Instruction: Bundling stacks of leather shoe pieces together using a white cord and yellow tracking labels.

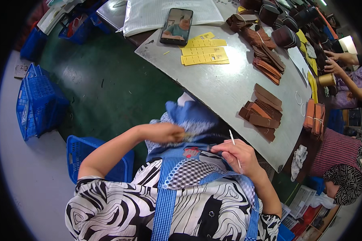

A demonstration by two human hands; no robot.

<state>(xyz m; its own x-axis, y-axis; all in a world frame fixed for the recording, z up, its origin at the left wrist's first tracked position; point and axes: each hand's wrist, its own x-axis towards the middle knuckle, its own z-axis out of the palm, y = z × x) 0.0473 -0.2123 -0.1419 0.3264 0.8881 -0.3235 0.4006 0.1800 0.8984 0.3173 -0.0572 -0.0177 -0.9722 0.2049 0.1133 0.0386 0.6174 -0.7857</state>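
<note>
Over my lap, my left hand (pixel 169 133) is curled closed and smeared by motion. Something small and brownish-yellow shows at its fingertips, too blurred to name. My right hand (pixel 240 156) grips a slim white pen-like stick (pixel 231 137), which slants up between the fingers. Its thumb and forefinger come together near a dark patch on my lap; whether they pinch anything there is unclear. Beneath both hands lies a blue checked apron (pixel 169 201) with a red figure on its front. Close to the right hand, a stack of brown leather strips (pixel 263 114) rests on the metal table (pixel 213 88).
Farther up the table are a phone (pixel 176 26), yellow cards (pixel 205 55), and bundled brown strips (pixel 267 64). Blue baskets (pixel 40 100) stand on the green floor to the left, one basket (pixel 74 160) beside my left elbow. Co-workers' hands (pixel 337 64) are busy at the right.
</note>
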